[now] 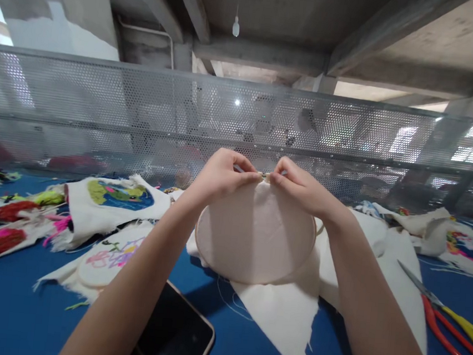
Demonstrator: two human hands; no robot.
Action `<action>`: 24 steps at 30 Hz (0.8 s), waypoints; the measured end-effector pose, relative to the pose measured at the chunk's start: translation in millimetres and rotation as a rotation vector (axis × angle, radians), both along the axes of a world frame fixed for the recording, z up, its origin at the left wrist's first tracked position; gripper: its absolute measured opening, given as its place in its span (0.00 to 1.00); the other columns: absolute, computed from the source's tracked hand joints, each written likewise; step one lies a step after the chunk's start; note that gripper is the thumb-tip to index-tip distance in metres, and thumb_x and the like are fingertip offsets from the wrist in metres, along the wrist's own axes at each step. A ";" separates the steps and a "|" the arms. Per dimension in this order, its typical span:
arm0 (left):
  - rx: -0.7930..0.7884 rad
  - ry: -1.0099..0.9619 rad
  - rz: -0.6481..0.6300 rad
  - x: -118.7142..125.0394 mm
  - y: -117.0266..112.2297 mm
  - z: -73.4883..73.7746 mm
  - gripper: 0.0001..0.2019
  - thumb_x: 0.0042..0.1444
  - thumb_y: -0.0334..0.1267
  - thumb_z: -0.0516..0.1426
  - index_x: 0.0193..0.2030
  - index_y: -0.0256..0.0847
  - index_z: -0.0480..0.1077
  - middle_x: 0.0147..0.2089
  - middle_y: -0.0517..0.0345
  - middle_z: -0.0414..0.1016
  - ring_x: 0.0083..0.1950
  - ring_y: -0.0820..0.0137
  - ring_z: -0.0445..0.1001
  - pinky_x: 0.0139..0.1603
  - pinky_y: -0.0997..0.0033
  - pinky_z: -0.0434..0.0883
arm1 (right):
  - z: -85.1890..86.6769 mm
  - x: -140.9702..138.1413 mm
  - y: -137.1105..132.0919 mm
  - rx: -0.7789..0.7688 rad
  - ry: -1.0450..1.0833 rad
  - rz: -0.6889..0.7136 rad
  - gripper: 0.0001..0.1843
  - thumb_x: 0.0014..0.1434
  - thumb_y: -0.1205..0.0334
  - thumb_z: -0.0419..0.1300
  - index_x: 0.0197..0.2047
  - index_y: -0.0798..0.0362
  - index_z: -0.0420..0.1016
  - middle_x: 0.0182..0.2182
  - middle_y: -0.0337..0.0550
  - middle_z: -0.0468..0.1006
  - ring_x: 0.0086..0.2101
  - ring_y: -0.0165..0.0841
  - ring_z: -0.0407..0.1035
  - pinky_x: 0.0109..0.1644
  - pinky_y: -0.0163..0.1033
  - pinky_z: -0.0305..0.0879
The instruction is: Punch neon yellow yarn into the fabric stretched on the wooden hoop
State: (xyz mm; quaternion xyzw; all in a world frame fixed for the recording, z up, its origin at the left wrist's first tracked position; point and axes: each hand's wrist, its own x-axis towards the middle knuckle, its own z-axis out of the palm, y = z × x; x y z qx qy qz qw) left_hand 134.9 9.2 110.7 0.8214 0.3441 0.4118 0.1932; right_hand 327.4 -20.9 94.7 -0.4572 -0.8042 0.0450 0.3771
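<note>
An embroidery hoop [202, 245] with plain white cloth [256, 235] stretched across it stands tilted up before me, its screw clasp [265, 177] at the top. My left hand [228, 171] pinches the left side of the clasp between thumb and fingers. On the other side, my right hand [296, 184] pinches the clasp's right end. Loose cloth hangs below the hoop and spreads over the blue table. The small screw between my fingertips is partly hidden.
A phone [180, 328] lies by my left forearm. Scissors [445, 309] with red and yellow handles rest at the right. Embroidered pieces [118, 194] are strewn over the blue table [2, 305]. A perforated metal screen [176, 110] stands behind.
</note>
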 end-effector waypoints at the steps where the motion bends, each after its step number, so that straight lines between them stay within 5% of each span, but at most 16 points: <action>1: 0.002 -0.003 -0.001 0.3 0.3 -0.5 0.13 0.46 0.45 0.61 0.28 0.35 0.76 0.25 0.57 0.74 0.25 0.75 0.66 0.23 0.77 0.59 | -0.2 -0.4 1.0 0.018 -0.006 0.006 0.16 0.63 0.48 0.46 0.31 0.51 0.59 0.28 0.37 0.65 0.31 0.31 0.59 0.35 0.36 0.53; 11: 0.017 0.002 -0.023 0.5 1.8 -1.3 0.13 0.47 0.45 0.61 0.28 0.35 0.76 0.26 0.56 0.74 0.26 0.75 0.67 0.23 0.77 0.59 | -3.0 -0.3 1.8 -0.071 0.066 0.011 0.18 0.62 0.44 0.46 0.34 0.50 0.58 0.28 0.37 0.63 0.31 0.31 0.58 0.33 0.35 0.53; 20: -0.071 -0.012 -0.012 -1.0 1.1 0.9 0.14 0.45 0.45 0.62 0.30 0.34 0.76 0.25 0.57 0.73 0.25 0.76 0.65 0.23 0.77 0.59 | -2.3 -3.7 5.4 0.048 0.001 0.054 0.19 0.64 0.48 0.43 0.30 0.52 0.59 0.29 0.38 0.65 0.32 0.31 0.60 0.36 0.36 0.53; 24: -0.036 -0.004 -0.018 -0.8 0.7 1.0 0.13 0.46 0.45 0.62 0.29 0.34 0.76 0.26 0.57 0.73 0.25 0.76 0.65 0.24 0.77 0.60 | -3.8 -1.4 4.1 -0.059 0.083 0.047 0.17 0.63 0.46 0.47 0.33 0.51 0.58 0.26 0.36 0.63 0.29 0.29 0.58 0.34 0.35 0.52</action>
